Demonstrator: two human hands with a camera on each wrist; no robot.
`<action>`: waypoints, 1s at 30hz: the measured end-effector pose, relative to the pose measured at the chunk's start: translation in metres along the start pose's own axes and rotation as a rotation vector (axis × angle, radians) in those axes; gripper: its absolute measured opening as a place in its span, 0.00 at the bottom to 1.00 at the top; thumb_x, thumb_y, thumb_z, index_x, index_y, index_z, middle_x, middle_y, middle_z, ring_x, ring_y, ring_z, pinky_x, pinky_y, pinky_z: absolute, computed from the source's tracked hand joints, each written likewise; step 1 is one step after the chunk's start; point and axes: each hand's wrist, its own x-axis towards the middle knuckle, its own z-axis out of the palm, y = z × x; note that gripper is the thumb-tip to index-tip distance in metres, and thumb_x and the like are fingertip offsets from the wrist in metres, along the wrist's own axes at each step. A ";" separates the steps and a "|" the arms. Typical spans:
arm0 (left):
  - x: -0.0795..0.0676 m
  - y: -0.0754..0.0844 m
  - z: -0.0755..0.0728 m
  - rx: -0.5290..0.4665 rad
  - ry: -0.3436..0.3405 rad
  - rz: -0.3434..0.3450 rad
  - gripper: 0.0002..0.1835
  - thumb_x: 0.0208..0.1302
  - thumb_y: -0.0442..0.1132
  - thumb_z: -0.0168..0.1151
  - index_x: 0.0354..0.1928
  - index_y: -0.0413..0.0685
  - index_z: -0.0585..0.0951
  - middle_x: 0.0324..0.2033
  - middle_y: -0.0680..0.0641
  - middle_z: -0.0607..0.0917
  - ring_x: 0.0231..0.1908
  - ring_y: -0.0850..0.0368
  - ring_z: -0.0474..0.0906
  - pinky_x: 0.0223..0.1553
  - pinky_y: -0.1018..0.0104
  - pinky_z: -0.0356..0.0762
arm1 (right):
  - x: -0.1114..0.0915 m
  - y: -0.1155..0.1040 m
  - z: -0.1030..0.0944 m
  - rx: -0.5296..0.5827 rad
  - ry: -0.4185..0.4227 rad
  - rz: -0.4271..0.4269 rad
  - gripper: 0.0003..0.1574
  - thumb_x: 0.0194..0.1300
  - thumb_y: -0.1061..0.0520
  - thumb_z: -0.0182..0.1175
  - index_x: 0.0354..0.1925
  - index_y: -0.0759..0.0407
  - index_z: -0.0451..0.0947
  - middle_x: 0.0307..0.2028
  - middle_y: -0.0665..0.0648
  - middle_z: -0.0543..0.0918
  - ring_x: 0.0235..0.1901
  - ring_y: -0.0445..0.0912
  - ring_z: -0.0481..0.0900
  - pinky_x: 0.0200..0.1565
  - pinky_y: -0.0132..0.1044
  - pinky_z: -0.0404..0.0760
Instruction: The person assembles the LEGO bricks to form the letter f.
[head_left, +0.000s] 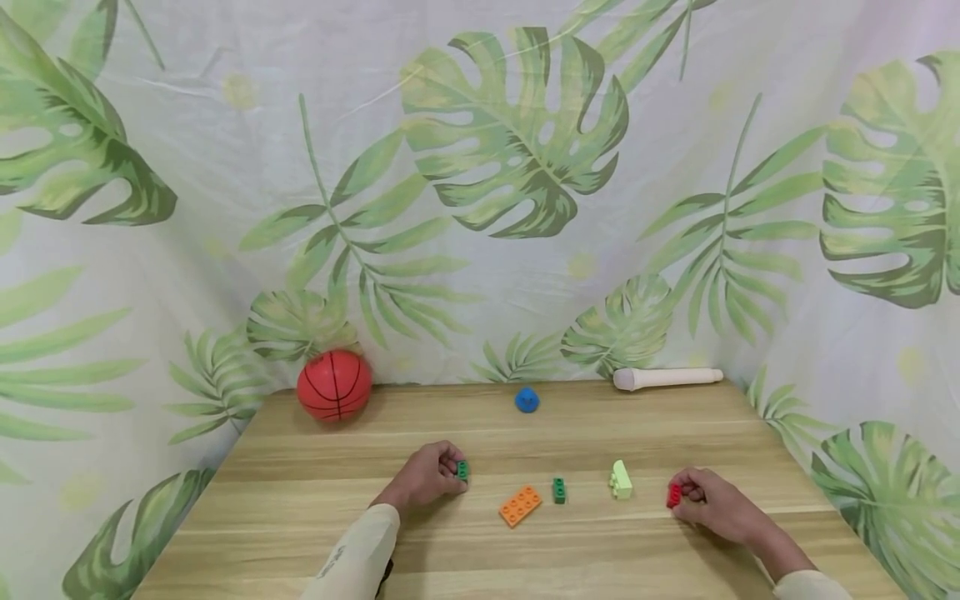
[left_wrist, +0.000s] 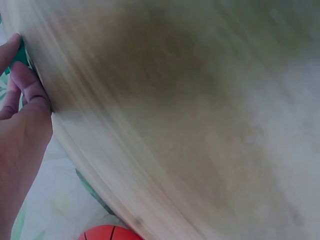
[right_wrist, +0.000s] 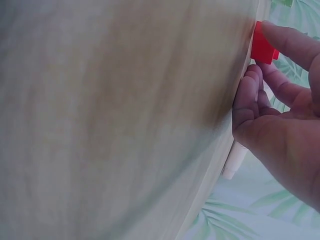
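My left hand (head_left: pixel 427 479) pinches a small green toy brick (head_left: pixel 462 472) between thumb and fingers, low over the wooden table. Over on the right, my right hand (head_left: pixel 712 502) holds a red toy brick (head_left: pixel 674 496) by thumb and fingertips; the right wrist view shows the red brick (right_wrist: pixel 263 44) at the thumb tip. Between the hands lie an orange brick (head_left: pixel 521 506) with several studs, a second green brick (head_left: pixel 559 490) and a pale green brick (head_left: pixel 620 481) with a sloped top. The pale green one is nearest the right hand.
At the table's back left sits a red ball (head_left: pixel 334 385) with black lines. A small blue piece (head_left: pixel 527 400) stands at the back middle, and a white microphone (head_left: pixel 667 378) lies along the back right edge. Leaf-patterned cloth (head_left: pixel 480 275) hangs behind the wooden table (head_left: pixel 270 500).
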 end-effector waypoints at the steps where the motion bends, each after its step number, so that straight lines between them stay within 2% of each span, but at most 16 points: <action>1: 0.000 0.000 0.000 0.001 0.004 -0.001 0.20 0.58 0.28 0.80 0.49 0.37 0.81 0.41 0.43 0.82 0.39 0.56 0.77 0.41 0.72 0.76 | 0.000 0.000 0.000 0.002 0.003 0.002 0.15 0.70 0.65 0.68 0.50 0.71 0.77 0.41 0.58 0.83 0.38 0.32 0.74 0.41 0.29 0.75; 10: -0.001 0.003 0.004 0.005 0.029 -0.012 0.19 0.57 0.27 0.80 0.48 0.38 0.82 0.41 0.44 0.83 0.40 0.56 0.77 0.41 0.71 0.76 | 0.003 0.004 0.001 -0.011 0.012 -0.013 0.13 0.73 0.61 0.68 0.49 0.70 0.78 0.39 0.56 0.82 0.37 0.33 0.73 0.40 0.29 0.74; 16: -0.002 0.001 0.005 0.008 0.033 -0.018 0.19 0.57 0.27 0.80 0.48 0.38 0.82 0.40 0.46 0.83 0.39 0.56 0.76 0.41 0.71 0.76 | 0.003 0.012 0.004 0.007 0.022 -0.132 0.10 0.71 0.64 0.68 0.44 0.69 0.77 0.35 0.52 0.81 0.35 0.33 0.75 0.37 0.30 0.73; 18: -0.002 0.000 0.006 0.002 0.031 -0.022 0.19 0.57 0.27 0.80 0.48 0.38 0.82 0.40 0.46 0.82 0.40 0.56 0.76 0.41 0.71 0.75 | 0.003 0.012 0.004 0.005 0.024 -0.138 0.09 0.71 0.65 0.67 0.44 0.69 0.77 0.34 0.52 0.81 0.35 0.33 0.75 0.37 0.29 0.73; 23: -0.002 0.000 0.007 0.004 0.021 -0.023 0.19 0.57 0.28 0.80 0.48 0.38 0.83 0.41 0.46 0.82 0.40 0.56 0.76 0.42 0.70 0.76 | 0.001 0.005 0.005 -0.006 0.027 -0.038 0.10 0.72 0.63 0.68 0.45 0.68 0.78 0.37 0.54 0.82 0.36 0.32 0.74 0.39 0.29 0.74; 30: -0.003 0.002 0.006 -0.001 0.021 -0.025 0.18 0.58 0.28 0.80 0.48 0.38 0.83 0.40 0.45 0.82 0.39 0.56 0.75 0.41 0.71 0.75 | 0.001 -0.001 0.006 -0.017 0.030 0.010 0.10 0.71 0.64 0.68 0.45 0.68 0.78 0.38 0.56 0.82 0.37 0.33 0.74 0.40 0.29 0.74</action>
